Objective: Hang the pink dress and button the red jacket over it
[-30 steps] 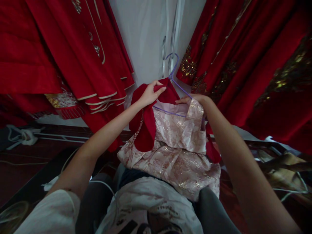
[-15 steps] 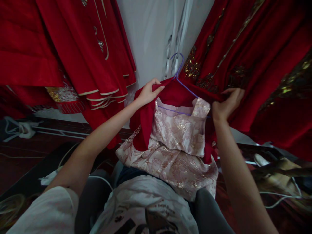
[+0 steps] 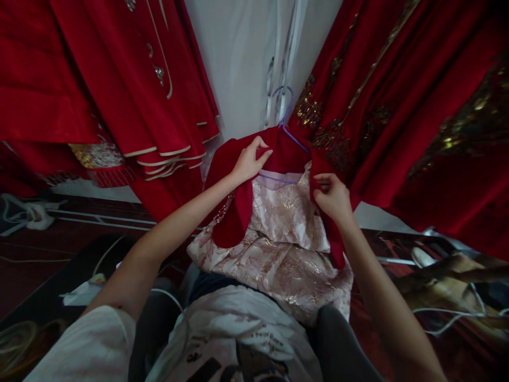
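A red jacket (image 3: 228,162) hangs around a pale pink and gold brocade dress (image 3: 284,212) on a thin purple wire hanger (image 3: 288,114). My left hand (image 3: 251,159) pinches the jacket's front edge near the neckline, on the left. On the other side, my right hand (image 3: 334,196) has thumb and fingers closed on the opposite front edge, beside the dress's right shoulder strap. The dress's lower part spreads over my lap. Most of the hanger's bar lies hidden under the cloth.
Red garments with pale piping (image 3: 159,106) hang at the left, and red gowns with gold embroidery (image 3: 389,106) at the right. Behind the hanger stands a white door (image 3: 234,63) with metal handles. Cords and shoes (image 3: 423,257) lie low at the right.
My right hand has moved inward and down, drawing the right front of the red jacket over the dress's strap. My left hand has shifted slightly and still pinches its edge.
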A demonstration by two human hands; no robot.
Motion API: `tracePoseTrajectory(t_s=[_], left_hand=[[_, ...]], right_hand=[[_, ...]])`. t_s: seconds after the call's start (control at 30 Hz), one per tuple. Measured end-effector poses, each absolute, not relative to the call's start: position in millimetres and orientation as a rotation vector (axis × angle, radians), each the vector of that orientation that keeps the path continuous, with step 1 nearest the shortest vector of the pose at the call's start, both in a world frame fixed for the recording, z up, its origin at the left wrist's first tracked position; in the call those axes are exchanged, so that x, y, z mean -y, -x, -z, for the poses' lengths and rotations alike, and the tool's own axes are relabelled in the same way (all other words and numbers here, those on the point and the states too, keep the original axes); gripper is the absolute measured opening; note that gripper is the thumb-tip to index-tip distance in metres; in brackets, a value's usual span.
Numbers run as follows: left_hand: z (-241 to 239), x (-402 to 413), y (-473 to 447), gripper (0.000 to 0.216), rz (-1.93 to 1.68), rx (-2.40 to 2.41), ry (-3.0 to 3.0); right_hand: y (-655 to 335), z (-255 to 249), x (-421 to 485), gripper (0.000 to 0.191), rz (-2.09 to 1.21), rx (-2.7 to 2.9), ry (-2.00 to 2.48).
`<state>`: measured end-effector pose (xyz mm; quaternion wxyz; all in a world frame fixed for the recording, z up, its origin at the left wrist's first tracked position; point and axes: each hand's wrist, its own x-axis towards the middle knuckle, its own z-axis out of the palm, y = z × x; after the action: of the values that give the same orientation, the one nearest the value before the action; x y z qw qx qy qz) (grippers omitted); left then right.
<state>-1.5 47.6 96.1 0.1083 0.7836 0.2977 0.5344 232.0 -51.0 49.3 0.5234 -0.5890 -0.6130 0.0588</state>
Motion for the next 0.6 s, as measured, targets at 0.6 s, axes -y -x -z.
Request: tracePoseTrajectory(t_s=[0.6], left_hand=[[-32, -11, -22, 0.055, -1.375, -0.938, -2.333]], right_hand=[[-158, -53, 28, 0.062, -0.619, 1.493, 0.882]])
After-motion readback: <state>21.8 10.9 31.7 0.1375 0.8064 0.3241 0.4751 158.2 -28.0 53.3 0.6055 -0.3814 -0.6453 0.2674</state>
